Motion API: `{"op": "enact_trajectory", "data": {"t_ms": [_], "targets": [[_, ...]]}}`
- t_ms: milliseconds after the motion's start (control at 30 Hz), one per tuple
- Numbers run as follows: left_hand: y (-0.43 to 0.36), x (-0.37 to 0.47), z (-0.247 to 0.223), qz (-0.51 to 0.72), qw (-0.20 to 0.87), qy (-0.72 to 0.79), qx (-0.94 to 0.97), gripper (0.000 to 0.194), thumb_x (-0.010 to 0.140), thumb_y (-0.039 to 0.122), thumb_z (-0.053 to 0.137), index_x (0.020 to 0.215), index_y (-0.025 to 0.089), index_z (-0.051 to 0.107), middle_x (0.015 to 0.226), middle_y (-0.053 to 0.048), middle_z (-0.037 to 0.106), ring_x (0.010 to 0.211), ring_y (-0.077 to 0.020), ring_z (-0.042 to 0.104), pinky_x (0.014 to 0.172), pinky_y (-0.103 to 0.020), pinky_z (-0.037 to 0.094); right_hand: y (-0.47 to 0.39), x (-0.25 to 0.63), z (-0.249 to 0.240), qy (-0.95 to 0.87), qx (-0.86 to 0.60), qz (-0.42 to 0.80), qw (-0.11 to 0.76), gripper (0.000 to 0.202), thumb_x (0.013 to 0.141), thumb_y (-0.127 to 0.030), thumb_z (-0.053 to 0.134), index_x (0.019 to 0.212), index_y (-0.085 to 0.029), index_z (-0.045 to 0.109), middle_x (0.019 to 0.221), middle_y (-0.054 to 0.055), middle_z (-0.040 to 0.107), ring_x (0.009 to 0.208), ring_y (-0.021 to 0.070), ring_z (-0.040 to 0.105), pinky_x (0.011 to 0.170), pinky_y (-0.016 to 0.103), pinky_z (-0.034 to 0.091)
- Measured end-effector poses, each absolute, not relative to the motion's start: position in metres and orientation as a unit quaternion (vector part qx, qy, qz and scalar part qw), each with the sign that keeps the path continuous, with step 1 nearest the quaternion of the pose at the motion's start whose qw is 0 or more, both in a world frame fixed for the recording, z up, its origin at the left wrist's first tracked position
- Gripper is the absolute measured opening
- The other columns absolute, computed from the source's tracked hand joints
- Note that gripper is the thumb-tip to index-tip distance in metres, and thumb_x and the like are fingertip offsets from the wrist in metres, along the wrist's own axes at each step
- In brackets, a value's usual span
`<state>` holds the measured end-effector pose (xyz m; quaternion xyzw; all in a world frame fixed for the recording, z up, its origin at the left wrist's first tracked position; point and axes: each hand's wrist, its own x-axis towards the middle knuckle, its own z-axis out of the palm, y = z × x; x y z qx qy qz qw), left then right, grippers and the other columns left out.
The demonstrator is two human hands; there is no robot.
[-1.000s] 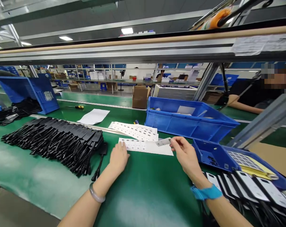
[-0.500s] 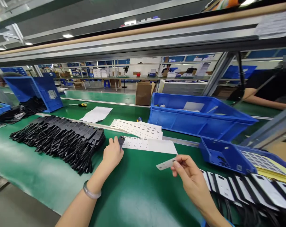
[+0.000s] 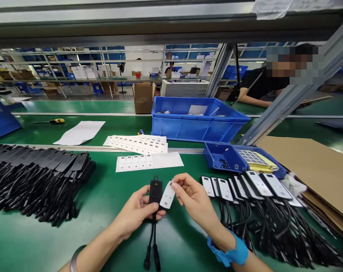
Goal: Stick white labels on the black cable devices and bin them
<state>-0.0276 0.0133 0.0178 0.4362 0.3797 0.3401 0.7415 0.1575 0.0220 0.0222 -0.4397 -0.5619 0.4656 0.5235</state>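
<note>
My left hand (image 3: 141,207) is closed around a black controller box (image 3: 155,190) with a small display and two cables hanging down from it. Between the thumb and fingers of my right hand (image 3: 192,194) is a white label sticker (image 3: 167,195) with cut-out windows. The sticker's lower end overlaps the box's right edge; whether it touches cannot be told. Beyond my hands lies a label sheet (image 3: 167,160) with several stickers on its left part. To the left are rows of black controllers with cables (image 3: 55,160); to the right, controllers with white faces (image 3: 225,189).
A large blue bin (image 3: 185,126) stands behind more label sheets (image 3: 137,142). A smaller blue tray (image 3: 221,156) holds small black parts. Cardboard (image 3: 310,158) lies at the right. A screwdriver (image 3: 56,121) and white paper (image 3: 80,132) lie at the back left. Another person (image 3: 253,87) sits across the bench.
My left hand has brought a black controller from the left pile to the front middle. My right hand has moved the sticker left, beside the controller. The view has turned right.
</note>
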Motion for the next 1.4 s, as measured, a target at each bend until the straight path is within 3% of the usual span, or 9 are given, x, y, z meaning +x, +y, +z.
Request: {"op": "enact_trajectory", "data": {"t_ms": [233, 533, 867, 1400], "targets": [[0.007, -0.024, 0.018, 0.296, 0.781, 0.348, 0.426, 0.077, 0.067, 0.029, 0.083, 0.131, 0.011, 0.043, 0.097, -0.016, 0.069, 0.091, -0.0252, 0.068, 0.082, -0.032, 0.051, 0.018, 0.155, 0.017, -0.573, -0.463, 0.461, 0.495, 0.027, 0.085, -0.043, 0.063, 0.084, -0.016, 0.063, 0.070, 0.002, 0.057, 0.060, 0.0120, 0.050, 0.053, 0.023, 0.040], [0.006, -0.023, 0.018, 0.271, 0.790, 0.350, 0.424, 0.086, 0.067, 0.035, 0.083, 0.135, 0.010, 0.038, 0.103, -0.022, 0.067, 0.098, -0.0322, 0.066, 0.087, -0.040, 0.048, 0.016, 0.152, 0.017, -0.583, -0.467, 0.466, 0.474, 0.022, 0.084, -0.038, 0.062, 0.085, -0.016, 0.065, 0.070, 0.002, 0.059, 0.061, 0.0139, 0.055, 0.054, 0.024, 0.045], [0.003, -0.020, 0.019, 0.286, 0.776, 0.345, 0.444, 0.077, 0.074, 0.041, 0.079, 0.135, 0.012, 0.042, 0.092, -0.014, 0.070, 0.089, -0.0233, 0.068, 0.077, -0.028, 0.047, 0.015, 0.150, 0.016, -0.568, -0.483, 0.468, 0.475, 0.022, 0.083, -0.038, 0.064, 0.084, -0.016, 0.065, 0.065, 0.000, 0.056, 0.056, 0.0120, 0.052, 0.050, 0.022, 0.046], [0.001, -0.018, 0.017, 0.298, 0.753, 0.338, 0.479, 0.067, 0.080, 0.034, 0.073, 0.134, 0.010, 0.042, 0.091, -0.012, 0.069, 0.087, -0.0208, 0.067, 0.079, -0.028, 0.050, 0.014, 0.151, 0.015, -0.593, -0.503, 0.409, 0.477, 0.017, 0.084, -0.034, 0.063, 0.087, -0.017, 0.063, 0.064, -0.001, 0.054, 0.056, 0.0116, 0.052, 0.051, 0.022, 0.044]]}}
